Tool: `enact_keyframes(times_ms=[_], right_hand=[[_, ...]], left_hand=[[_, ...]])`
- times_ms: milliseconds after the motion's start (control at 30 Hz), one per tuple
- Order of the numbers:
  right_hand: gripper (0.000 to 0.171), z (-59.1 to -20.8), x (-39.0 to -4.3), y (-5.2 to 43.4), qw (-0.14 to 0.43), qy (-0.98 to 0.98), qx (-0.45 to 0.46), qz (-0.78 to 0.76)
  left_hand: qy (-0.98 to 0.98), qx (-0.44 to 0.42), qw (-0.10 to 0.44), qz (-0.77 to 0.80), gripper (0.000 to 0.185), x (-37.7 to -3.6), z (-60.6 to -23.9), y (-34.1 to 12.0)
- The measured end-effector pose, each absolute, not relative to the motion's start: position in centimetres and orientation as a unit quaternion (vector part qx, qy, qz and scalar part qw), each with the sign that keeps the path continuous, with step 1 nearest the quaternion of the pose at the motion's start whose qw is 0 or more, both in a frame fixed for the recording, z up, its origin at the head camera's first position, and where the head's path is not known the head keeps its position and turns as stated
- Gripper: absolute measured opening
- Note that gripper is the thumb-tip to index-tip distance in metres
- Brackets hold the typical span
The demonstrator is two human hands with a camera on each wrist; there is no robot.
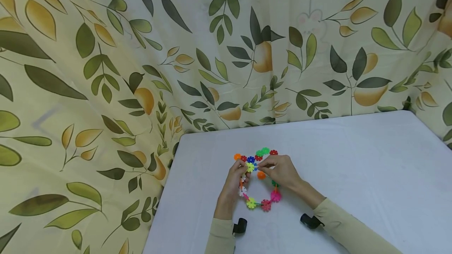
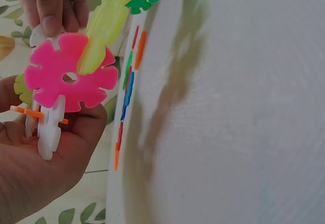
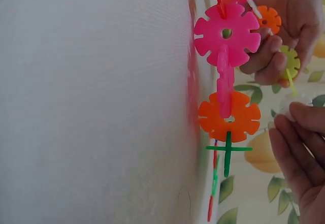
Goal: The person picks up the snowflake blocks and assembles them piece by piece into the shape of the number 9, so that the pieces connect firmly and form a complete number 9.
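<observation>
- Left hand (image 1: 236,178) is pinching the left side of the ring (image 1: 259,191) of snowflake discs, fingers curled round a white disc (image 2: 48,130) and an orange one edge-on.
- Right hand (image 1: 280,171) is meeting it at the top of the ring, fingertips pinching a yellow-green disc (image 1: 250,167); the wrist view is showing it pinching something pale there, too blurred to name.
- Ring is hanging between both hands, just above the table (image 1: 353,160); its near arc with the pink disc (image 1: 275,196) is lying toward the wrists.
- Loose discs (image 1: 263,153) are sitting just beyond the fingertips, touching or nearly touching the ring; cannot tell which.
- Risk: slot joints are only friction-held, so twisting or pushing off-axis at the pinch is likely popping a neighbouring joint and opening the ring.
- Risk: the unsupported near arc is sagging under its own weight; lifting higher could be pulling it apart.
- Risk: a slipped disc could be skidding off the table edge left of the left hand, toward the curtain (image 1: 106,89).
</observation>
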State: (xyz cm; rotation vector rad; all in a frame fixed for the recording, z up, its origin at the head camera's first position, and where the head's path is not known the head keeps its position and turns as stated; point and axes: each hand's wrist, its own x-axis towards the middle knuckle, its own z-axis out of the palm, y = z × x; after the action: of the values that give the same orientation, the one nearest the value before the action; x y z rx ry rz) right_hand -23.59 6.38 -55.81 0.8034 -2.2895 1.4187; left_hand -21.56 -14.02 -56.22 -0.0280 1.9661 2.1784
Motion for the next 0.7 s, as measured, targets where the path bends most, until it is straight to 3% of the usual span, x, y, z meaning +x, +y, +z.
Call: enact_keyframes(times_ms=[333, 567, 700], right_hand=[[0.018, -55.75, -23.88, 6.05, 0.162, -0.805, 0.299, 0.486], [0.028, -55.91, -24.16, 5.69, 0.044, -0.860, 0.242, 0.448], [0.033, -56.34, -24.37, 5.50, 0.012, -0.906, 0.232, 0.354]], left_hand=[[0.666, -0.002, 0.113, 0.738, 0.011, -21.28, -56.13, -14.39], [0.668, 0.019, 0.101, 0.737, 0.012, -21.67, -56.04, -14.52], [0.670, 0.013, 0.094, 0.736, 0.012, -21.77, -56.18, -14.51]])
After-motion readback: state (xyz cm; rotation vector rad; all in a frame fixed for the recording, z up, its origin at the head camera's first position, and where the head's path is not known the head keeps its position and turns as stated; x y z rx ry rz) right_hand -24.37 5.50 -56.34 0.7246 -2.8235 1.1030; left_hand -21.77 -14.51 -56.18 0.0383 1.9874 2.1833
